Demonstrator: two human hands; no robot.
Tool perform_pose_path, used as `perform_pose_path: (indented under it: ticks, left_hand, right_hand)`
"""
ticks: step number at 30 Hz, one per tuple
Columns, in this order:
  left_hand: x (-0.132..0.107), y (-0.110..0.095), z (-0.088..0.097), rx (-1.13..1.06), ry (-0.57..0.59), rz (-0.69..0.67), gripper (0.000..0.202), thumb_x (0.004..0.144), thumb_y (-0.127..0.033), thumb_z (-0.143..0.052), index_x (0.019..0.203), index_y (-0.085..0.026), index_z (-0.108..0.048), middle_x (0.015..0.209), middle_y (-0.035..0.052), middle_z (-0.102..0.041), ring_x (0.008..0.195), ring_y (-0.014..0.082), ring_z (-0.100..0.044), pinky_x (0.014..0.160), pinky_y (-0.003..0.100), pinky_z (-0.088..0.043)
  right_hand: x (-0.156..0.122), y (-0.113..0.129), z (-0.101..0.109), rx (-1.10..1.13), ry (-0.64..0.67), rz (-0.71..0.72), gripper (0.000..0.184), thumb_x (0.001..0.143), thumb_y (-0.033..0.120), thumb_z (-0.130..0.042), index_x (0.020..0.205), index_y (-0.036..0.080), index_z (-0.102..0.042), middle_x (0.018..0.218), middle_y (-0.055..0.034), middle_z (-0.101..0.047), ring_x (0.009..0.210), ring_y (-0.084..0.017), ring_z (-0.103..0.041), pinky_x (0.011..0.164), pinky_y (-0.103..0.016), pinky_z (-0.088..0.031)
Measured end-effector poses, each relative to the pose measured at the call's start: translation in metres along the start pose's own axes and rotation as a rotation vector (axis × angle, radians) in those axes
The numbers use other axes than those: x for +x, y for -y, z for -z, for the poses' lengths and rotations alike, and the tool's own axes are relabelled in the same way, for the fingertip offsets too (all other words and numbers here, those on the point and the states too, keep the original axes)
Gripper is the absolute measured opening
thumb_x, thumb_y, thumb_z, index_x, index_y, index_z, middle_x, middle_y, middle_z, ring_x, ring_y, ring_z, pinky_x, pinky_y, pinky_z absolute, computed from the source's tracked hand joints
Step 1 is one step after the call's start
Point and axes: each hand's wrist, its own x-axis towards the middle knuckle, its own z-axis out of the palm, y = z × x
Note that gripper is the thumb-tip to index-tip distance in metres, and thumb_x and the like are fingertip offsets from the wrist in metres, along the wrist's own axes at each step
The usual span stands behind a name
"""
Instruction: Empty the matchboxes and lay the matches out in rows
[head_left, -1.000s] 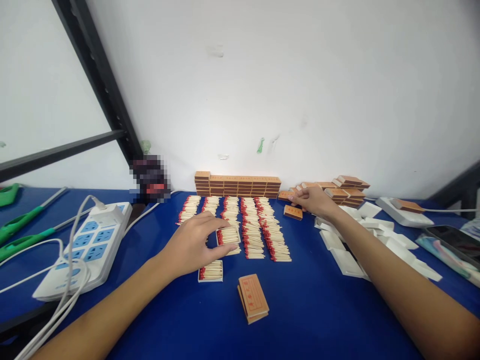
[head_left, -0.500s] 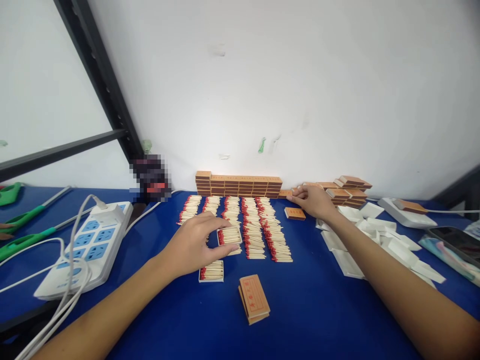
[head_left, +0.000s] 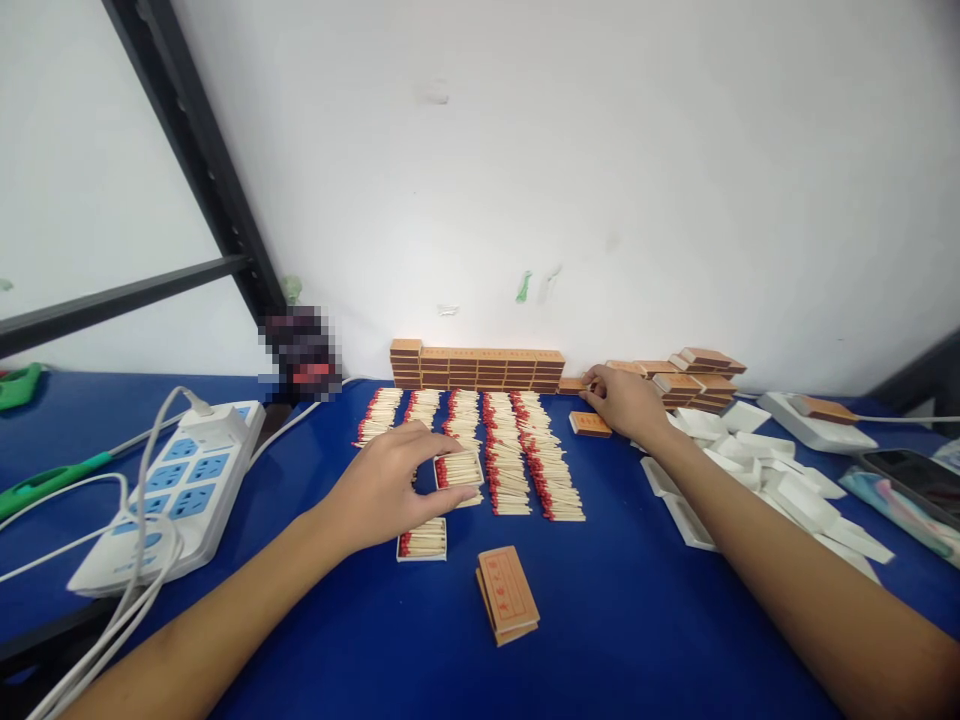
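Observation:
My left hand [head_left: 386, 490] is closed on a white matchbox tray [head_left: 458, 470] filled with red-tipped matches, gripping it between thumb and fingers above the match rows. Below it, a second filled tray [head_left: 422, 541] lies on the blue table. At the back, my right hand [head_left: 622, 400] pinches the right end of a matchbox [head_left: 571, 385] lying low beside the stacked matchboxes [head_left: 487, 370]. Another closed matchbox [head_left: 590, 424] rests just in front of its fingers. Loose matches [head_left: 551, 465] lie in several columns. Two orange matchbox sleeves [head_left: 508, 595] are stacked near the front.
On the right are a pile of white trays [head_left: 757, 460], more matchboxes [head_left: 690, 385] and a phone [head_left: 911, 480]. A power strip [head_left: 180, 480] with white cables stands on the left, beside a green-handled tool [head_left: 60, 480]. A white wall [head_left: 487, 200] rises behind.
My right hand has shifted very slightly at the end of the stacked row. My left hand and the filled tray stay in place. At far left, part of the green-handled tools has gone from view.

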Motion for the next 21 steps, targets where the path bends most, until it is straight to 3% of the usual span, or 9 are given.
perform_pose_path:
  ticks: [6,11,21]
  left_hand:
    - [-0.0002,-0.0002,0.001,0.007,0.006,0.013,0.035,0.091,-0.048,-0.079,0.112,-0.021,-0.075,0.1,0.007,-0.08,0.091,0.0241,-0.075,0.082,0.039,-0.061]
    - [0.0006,-0.0005,0.0016,0.027,0.009,-0.002,0.034,0.092,-0.047,-0.079,0.114,-0.021,-0.076,0.098,0.0064,-0.081,0.089,0.0239,-0.075,0.08,0.038,-0.061]
    - [0.0002,0.0007,0.0013,0.023,0.016,0.003,0.035,0.092,-0.047,-0.079,0.115,-0.021,-0.076,0.099,0.0073,-0.08,0.091,0.0247,-0.075,0.082,0.039,-0.061]
  right_hand:
    - [0.0021,-0.0015,-0.0008,0.054,0.05,0.058,0.03,0.096,0.033,-0.062,0.119,0.023,-0.078,0.095,-0.0077,-0.081,0.087,-0.027,-0.073,0.07,-0.034,-0.047]
    - [0.0019,-0.0007,0.0002,0.103,0.032,0.128,0.032,0.099,0.031,-0.057,0.117,0.021,-0.082,0.107,-0.0108,-0.082,0.096,-0.03,-0.075,0.084,-0.038,-0.054]
    - [-0.0005,0.0016,0.001,0.062,0.065,0.175,0.039,0.103,0.03,-0.052,0.128,0.019,-0.08,0.121,-0.0121,-0.081,0.109,-0.033,-0.074,0.092,-0.041,-0.055]
